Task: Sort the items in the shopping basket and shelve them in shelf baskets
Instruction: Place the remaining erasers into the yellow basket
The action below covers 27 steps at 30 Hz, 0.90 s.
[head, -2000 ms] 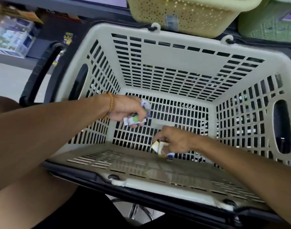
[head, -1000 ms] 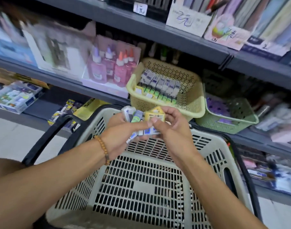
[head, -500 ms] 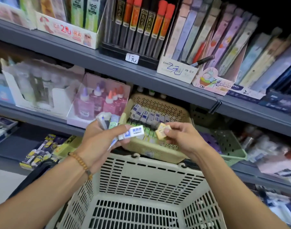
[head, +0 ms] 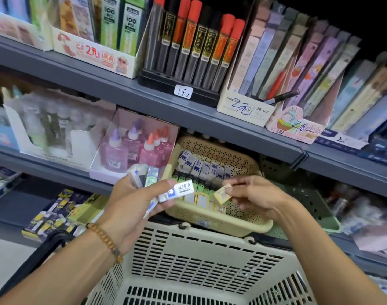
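My left hand (head: 131,201) grips a fan of several small erasers, the front one a white eraser with a blue label (head: 181,189). A small yellow eraser (head: 222,193) is pinched in the fingertips of my right hand (head: 256,194), held just above the front of the beige shelf basket (head: 238,225). That basket holds rows of white-blue, green and yellow erasers. The cream shopping basket (head: 201,254) sits below both hands, its floor bare where visible.
A green shelf basket (head: 320,208) stands right of the beige one. Pink glue bottles (head: 131,150) in a box stand to its left. The grey upper shelf (head: 188,113) carries pencil-lead tubes and stationery boxes. A black basket handle (head: 34,258) curves at lower left.
Both hands lifted out of the shopping basket with the erasers and rose to the shelf. My right hand took the yellow eraser from the bunch and moved it over the beige basket.
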Available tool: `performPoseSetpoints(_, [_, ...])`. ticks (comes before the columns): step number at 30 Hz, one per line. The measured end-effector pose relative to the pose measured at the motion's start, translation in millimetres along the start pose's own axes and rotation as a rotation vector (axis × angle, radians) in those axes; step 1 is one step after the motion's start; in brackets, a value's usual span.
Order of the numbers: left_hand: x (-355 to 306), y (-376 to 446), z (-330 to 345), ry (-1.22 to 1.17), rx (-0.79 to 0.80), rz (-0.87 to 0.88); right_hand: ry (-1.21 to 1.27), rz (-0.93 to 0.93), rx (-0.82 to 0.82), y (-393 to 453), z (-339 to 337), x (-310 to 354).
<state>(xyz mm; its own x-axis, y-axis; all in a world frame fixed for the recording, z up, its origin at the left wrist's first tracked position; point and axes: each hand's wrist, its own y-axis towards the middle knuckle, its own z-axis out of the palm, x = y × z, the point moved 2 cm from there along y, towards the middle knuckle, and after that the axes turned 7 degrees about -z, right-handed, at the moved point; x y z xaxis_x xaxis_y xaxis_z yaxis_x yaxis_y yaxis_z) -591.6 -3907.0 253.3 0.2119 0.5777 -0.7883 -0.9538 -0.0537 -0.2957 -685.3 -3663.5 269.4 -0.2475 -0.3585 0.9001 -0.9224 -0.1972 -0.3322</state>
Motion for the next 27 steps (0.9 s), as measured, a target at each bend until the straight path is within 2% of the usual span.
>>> performPoseSetpoints(2, [-1, 0, 0, 0.001, 0.01, -0.001, -0.211, 0.002, 0.079, 0, 0, 1])
performPoseSetpoints(4, [-1, 0, 0, 0.007, 0.017, -0.008, -0.319, 0.004, 0.134, 2, 12, 1])
performPoseSetpoints(8, [0, -1, 0, -0.023, 0.034, -0.034, -0.468, -0.077, 0.126, 1, 33, 3])
performPoseSetpoints(11, [1, 1, 2, -0.061, 0.025, -0.062, -0.55, -0.251, 0.054, -10, 35, 14])
performPoseSetpoints(13, [2, 2, 3, -0.082, 0.016, -0.069, -0.379, -0.369, 0.006, -21, 43, 24])
performPoseSetpoints(15, [2, 2, 5, -0.077, 0.028, -0.075, -0.146, -0.403, 0.1, -32, 62, 32])
performPoseSetpoints(17, [3, 2, 7, -0.059, 0.058, -0.087, -0.027, -0.43, 0.154, -37, 82, 34])
performPoseSetpoints(23, [-1, 5, 4, -0.294, 0.064, -0.225, 0.247, -0.365, 0.056, -27, 82, 37])
performPoseSetpoints(27, [-5, 7, 2, -0.348, 0.007, -0.285, 0.315, -0.288, -0.182, 4, 61, 30])
